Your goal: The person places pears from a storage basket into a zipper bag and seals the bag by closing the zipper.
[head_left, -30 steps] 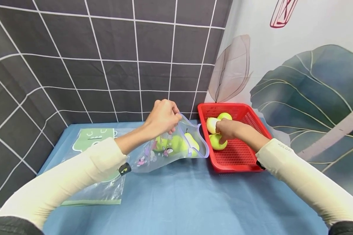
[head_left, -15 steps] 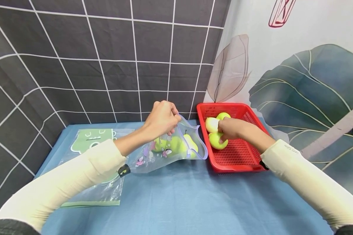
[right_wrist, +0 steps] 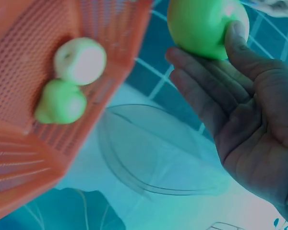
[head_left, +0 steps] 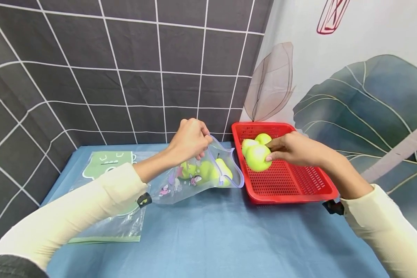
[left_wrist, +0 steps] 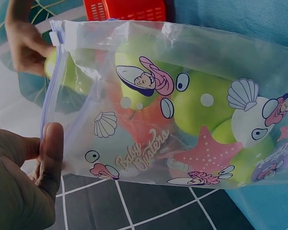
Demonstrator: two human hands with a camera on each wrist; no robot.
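Note:
My left hand (head_left: 191, 138) pinches the purple-edged mouth of a clear zip bag (head_left: 172, 193) printed with cartoon oysters and a starfish. Inside lie green fruits, among them a pear (head_left: 224, 173) near the mouth. In the left wrist view, thumb and fingers (left_wrist: 52, 153) grip the bag's zip edge, and the mouth gapes. My right hand (head_left: 297, 150) holds a round green apple (head_left: 258, 158) between thumb and fingertips, raised over the left side of the red basket (head_left: 292, 199). Below it in the basket lie a pale apple (right_wrist: 81, 61) and a green pear (right_wrist: 61, 101).
A flat clear bag with a green cartoon print (head_left: 105, 231) lies on the left of the blue-covered table (head_left: 208, 239). Dark gridded cloth (head_left: 132, 50) hangs behind, and a leaf-patterned curtain (head_left: 361, 100) stands at the right, close to the basket.
My right hand has lifted the green apple off the basket floor and drawn slightly back, its wrist swinging right. The left hand still holds the bag's mouth in the same spot.

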